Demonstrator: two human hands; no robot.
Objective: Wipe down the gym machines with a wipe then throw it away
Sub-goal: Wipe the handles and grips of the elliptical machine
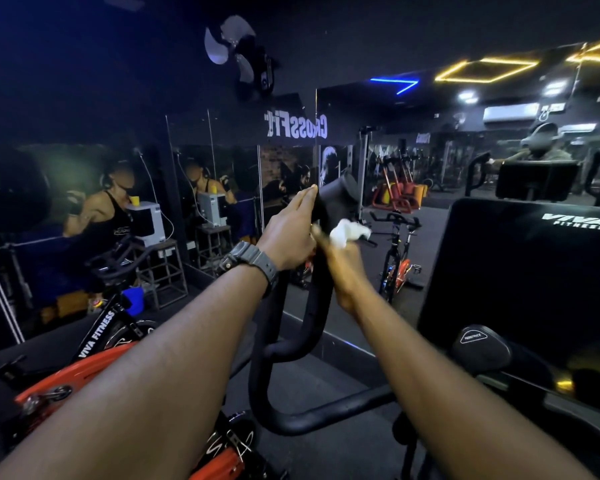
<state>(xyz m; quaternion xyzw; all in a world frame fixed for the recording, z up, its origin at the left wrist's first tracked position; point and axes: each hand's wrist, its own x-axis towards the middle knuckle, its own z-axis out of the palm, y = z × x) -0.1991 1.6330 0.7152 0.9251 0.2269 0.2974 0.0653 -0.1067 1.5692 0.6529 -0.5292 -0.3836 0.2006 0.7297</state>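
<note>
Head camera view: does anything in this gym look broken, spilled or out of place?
Nothing stands out. The left hand grips the black handlebar while the right hand holds a white wipe against it. The orange bike beside it stands upright. The room is dim, so small marks could go unseen.

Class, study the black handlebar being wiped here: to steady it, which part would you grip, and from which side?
Grip the upright stretch of the handlebar just below the top, from the left, as the left hand does. That section looks straight and round enough to wrap, and it leaves the right side free for the right hand with the wipe.
</note>
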